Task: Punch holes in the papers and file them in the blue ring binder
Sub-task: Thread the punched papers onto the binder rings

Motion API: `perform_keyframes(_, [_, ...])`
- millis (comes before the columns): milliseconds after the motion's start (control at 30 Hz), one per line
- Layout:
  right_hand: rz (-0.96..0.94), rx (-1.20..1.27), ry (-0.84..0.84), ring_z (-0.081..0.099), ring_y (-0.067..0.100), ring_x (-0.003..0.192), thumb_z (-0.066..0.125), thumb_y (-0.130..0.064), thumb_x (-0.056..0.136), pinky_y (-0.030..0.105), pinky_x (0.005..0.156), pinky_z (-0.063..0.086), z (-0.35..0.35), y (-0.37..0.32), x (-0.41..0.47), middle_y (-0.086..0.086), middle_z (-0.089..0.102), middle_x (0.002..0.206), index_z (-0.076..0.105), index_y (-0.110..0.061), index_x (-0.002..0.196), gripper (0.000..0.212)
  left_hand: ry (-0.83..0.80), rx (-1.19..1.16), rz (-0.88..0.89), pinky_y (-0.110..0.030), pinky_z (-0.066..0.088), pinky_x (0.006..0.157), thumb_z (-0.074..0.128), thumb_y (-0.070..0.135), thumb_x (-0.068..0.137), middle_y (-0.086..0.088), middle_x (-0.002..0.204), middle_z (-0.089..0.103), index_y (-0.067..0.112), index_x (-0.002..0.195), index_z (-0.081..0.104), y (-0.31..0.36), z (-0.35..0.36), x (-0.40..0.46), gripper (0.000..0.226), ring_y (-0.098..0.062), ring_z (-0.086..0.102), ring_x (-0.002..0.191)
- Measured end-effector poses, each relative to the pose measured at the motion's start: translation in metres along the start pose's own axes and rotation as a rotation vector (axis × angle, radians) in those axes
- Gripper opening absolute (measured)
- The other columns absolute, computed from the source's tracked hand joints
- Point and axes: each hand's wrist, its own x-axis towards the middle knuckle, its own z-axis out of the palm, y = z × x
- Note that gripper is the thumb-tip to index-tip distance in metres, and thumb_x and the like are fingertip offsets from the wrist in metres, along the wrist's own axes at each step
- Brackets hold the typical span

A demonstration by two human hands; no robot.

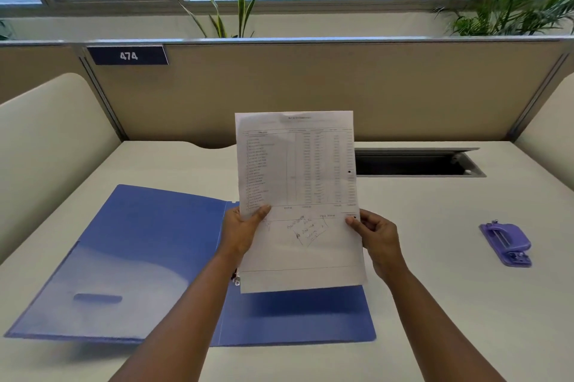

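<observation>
One printed white paper sheet (298, 195), pinched by the left hand (242, 231) and right hand (377, 237), hangs above one open blue plastic ring binder (130, 260), hiding its right half; one purple hole punch (506, 243) lies well right of the binder.

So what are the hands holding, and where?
A printed paper: the left hand pinches its left edge, the right hand its right edge, both low down.

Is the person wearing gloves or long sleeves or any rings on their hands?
No gloves and no sleeves show: the left hand and the right hand are bare, and both forearms are uncovered right down to the bottom edge of the picture. No ring, watch or bracelet can be seen on the parts that show. Some fingers are hidden behind the paper, so those cannot be checked.
</observation>
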Motion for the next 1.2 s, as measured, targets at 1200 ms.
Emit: perform_keyframes(1200, [0.648, -0.449, -0.081, 0.061, 0.015, 0.058, 0.065, -0.007, 0.079, 0.023, 0.048, 0.051, 0.179, 0.055, -0.013, 0.006, 0.065, 0.070, 0.058, -0.005, 0.065, 0.016, 0.230, 0.323, -0.510, -0.045, 0.048, 0.094, 0.069, 0.009, 0.080, -0.022, 0.125, 0.060, -0.004, 0.118, 0.056, -0.053, -0.179, 0.017, 0.042, -0.041, 0.058, 0.109])
